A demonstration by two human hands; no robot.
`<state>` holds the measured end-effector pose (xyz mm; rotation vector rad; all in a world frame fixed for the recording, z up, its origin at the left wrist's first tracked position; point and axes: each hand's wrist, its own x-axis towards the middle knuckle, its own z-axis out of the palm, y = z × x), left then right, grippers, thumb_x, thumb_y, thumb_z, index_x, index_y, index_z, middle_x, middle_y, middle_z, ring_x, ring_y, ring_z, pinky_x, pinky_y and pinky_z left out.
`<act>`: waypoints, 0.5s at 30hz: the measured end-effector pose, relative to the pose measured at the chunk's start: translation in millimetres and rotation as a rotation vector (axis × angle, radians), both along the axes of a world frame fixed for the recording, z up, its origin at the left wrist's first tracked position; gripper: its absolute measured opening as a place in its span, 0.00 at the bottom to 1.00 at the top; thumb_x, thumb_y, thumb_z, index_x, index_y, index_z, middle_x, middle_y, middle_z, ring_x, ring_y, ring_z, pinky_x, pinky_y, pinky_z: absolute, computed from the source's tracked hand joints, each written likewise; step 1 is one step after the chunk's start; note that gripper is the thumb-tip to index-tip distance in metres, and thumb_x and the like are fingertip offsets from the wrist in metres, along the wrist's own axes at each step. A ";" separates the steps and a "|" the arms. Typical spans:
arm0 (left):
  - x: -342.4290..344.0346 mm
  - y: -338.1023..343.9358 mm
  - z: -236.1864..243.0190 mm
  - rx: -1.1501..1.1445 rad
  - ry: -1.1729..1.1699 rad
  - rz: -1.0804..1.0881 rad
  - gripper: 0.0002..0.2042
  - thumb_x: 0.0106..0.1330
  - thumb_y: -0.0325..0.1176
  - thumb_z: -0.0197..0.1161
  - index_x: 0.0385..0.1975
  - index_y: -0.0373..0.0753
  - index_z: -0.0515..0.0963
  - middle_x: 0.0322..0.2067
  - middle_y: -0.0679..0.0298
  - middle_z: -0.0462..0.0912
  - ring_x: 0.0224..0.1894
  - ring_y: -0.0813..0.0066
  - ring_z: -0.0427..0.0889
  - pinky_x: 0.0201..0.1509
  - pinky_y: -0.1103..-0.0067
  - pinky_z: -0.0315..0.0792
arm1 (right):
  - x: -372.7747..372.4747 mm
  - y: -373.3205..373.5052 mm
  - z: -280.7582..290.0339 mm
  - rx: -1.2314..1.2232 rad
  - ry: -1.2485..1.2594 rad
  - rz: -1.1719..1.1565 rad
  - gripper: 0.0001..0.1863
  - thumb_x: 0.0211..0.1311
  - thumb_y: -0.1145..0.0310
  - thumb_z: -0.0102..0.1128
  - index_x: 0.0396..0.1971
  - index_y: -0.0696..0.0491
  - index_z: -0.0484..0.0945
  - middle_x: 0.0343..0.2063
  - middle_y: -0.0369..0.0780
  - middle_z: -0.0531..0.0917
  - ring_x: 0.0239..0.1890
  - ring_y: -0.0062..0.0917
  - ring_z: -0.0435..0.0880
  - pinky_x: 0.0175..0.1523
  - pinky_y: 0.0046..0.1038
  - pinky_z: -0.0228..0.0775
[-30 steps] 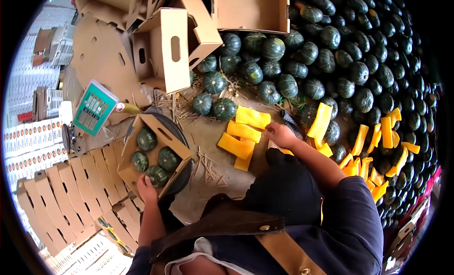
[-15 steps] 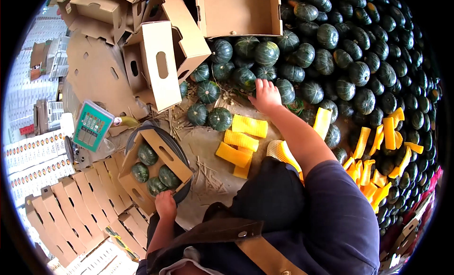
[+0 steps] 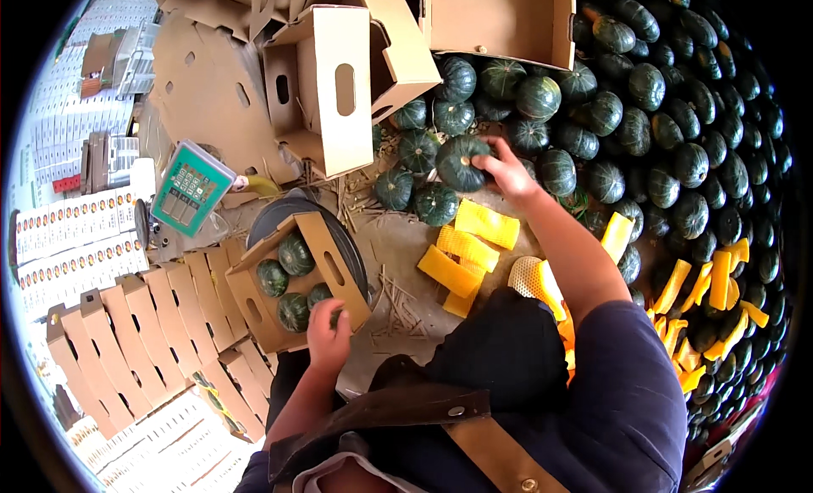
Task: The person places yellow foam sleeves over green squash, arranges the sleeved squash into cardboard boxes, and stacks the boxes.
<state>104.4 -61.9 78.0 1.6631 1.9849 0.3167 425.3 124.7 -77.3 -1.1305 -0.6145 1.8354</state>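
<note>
My right hand point(image 3: 511, 173) is closed around the side of a dark green pumpkin point(image 3: 458, 164), which it holds just above other pumpkins at the edge of a large heap point(image 3: 606, 181). My left hand point(image 3: 327, 339) hovers by the near right corner of an open cardboard box point(image 3: 318, 240), its fingers apart and nothing in them. Inside that box lie several green pumpkins point(image 3: 295, 254), one partly behind my left hand. The box rests on a dark round base point(image 3: 354, 239).
Yellow foam net sleeves point(image 3: 488, 223) lie in front of my legs, and more are scattered over the heap at right. A green-faced scale display point(image 3: 193, 188) stands left of the box. Empty cartons point(image 3: 345, 146) are piled at the back; folded ones point(image 3: 161, 324) line the left.
My right hand has closed on a pumpkin and raised it from the heap's edge. My left hand has come off the box rim and opened. The whole view has shifted.
</note>
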 end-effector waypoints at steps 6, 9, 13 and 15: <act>63.2 47.4 -18.8 -0.238 -0.955 0.189 0.25 0.61 0.31 0.57 0.57 0.38 0.57 0.51 0.58 0.67 0.52 0.68 0.69 0.53 0.73 0.66 | -23.5 -51.4 53.5 0.046 0.359 0.180 0.33 0.49 0.66 0.63 0.54 0.53 0.57 0.47 0.41 0.69 0.50 0.27 0.69 0.55 0.32 0.64; 86.6 60.9 -18.2 -0.267 -1.469 0.524 0.26 0.60 0.31 0.59 0.57 0.37 0.57 0.50 0.59 0.68 0.52 0.67 0.69 0.54 0.71 0.68 | -41.4 -73.6 84.8 0.408 0.164 0.542 0.35 0.51 0.66 0.64 0.57 0.55 0.54 0.49 0.43 0.69 0.52 0.27 0.68 0.55 0.29 0.63; 63.6 33.3 -22.8 -0.292 -1.410 0.723 0.24 0.58 0.31 0.60 0.54 0.37 0.59 0.44 0.62 0.70 0.49 0.69 0.71 0.51 0.72 0.69 | -32.0 -91.0 76.2 0.344 0.071 0.740 0.34 0.55 0.65 0.61 0.59 0.55 0.54 0.50 0.45 0.70 0.54 0.31 0.68 0.55 0.31 0.63; 39.5 18.9 -18.6 -0.250 -1.363 0.810 0.22 0.58 0.31 0.60 0.52 0.39 0.62 0.44 0.62 0.69 0.48 0.69 0.71 0.53 0.72 0.69 | -22.9 -100.3 69.9 0.227 0.131 0.690 0.30 0.57 0.67 0.58 0.58 0.55 0.56 0.50 0.44 0.70 0.55 0.29 0.67 0.55 0.31 0.63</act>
